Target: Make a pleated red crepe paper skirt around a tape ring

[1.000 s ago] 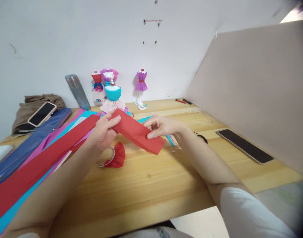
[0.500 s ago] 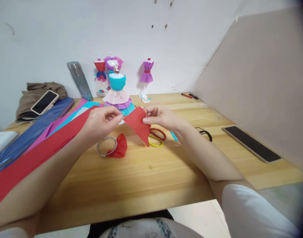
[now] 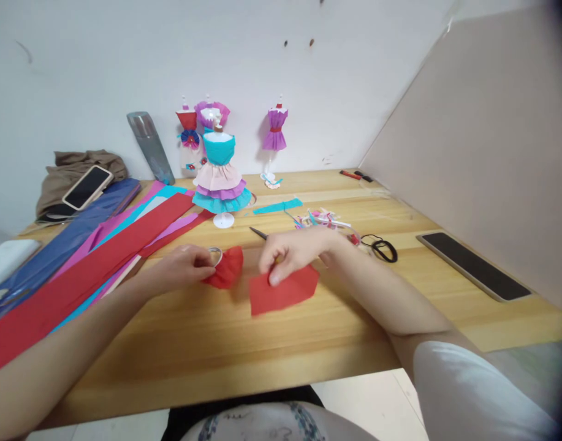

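Note:
My left hand [image 3: 189, 266] is closed, its fingertips pinching the edge of a thin whitish ring [image 3: 215, 252] that looks like a narrow tape roll. Touching that ring is a gathered, fan-shaped piece of red crepe paper [image 3: 230, 267]. My right hand [image 3: 292, 254] pinches a flat red paper piece [image 3: 285, 294] between thumb and fingers, low over the tabletop. From behind my right hand pokes the dark blade of a pair of scissors [image 3: 257, 233]; the handles are mostly hidden. Beyond the hands stands a small dress form [image 3: 220, 174] in a tiered turquoise, pale pink and purple dress.
Long coloured paper strips [image 3: 138, 229] lie at left beside a blue folder [image 3: 97, 211] and a phone [image 3: 87, 187]. A bottle [image 3: 151, 147] and more dress forms [image 3: 275, 131] stand along the wall. Paper scraps [image 3: 324, 218], a black cord [image 3: 384, 248] and another phone [image 3: 474, 263] lie right.
My left hand has left the flat red piece and moved down to the ring. My right hand has lowered that piece toward the table, in front of the scissors.

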### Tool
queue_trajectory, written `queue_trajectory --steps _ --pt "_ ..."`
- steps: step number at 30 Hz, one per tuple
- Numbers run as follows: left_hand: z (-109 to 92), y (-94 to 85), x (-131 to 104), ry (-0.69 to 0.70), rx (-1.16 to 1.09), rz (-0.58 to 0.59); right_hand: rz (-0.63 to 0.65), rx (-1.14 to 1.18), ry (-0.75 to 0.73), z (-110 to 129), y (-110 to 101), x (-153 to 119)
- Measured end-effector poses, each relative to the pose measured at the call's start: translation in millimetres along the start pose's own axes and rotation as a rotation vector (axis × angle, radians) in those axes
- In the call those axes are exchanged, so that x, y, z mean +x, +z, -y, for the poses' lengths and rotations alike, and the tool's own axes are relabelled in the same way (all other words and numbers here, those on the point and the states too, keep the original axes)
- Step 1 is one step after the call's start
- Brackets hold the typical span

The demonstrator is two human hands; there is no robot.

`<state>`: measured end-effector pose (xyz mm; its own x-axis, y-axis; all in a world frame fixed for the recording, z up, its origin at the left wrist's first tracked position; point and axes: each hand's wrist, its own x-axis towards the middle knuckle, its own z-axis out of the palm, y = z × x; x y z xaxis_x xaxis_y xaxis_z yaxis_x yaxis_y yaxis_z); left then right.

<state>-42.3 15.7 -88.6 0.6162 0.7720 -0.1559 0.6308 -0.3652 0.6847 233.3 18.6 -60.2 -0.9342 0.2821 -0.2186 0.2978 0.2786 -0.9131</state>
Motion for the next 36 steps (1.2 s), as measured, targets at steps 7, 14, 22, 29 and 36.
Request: queue_trajectory --steps 7,14,22,29,36 --pt "-30 -33.1 -10 0.049 -0.621 0.093 -0.463 -0.406 0.194 -9 -22 -10" --pt "-55 -36.0 25 0.19 -0.684 0.112 -0.681 0.43 -0.265 -12 -10 13" --pt "-64 -35.2 46 0.262 -0.828 -0.103 -0.665 0.415 -0.429 -10 -12 0" --pt "-48 -35.0 53 0.106 -0.917 -0.24 -0.869 -0.504 -0.473 7 -22 -26" --pt "-68 -21.9 45 0.188 -1.104 -0.035 -0.925 -0.846 -0.502 13 -21 -27"
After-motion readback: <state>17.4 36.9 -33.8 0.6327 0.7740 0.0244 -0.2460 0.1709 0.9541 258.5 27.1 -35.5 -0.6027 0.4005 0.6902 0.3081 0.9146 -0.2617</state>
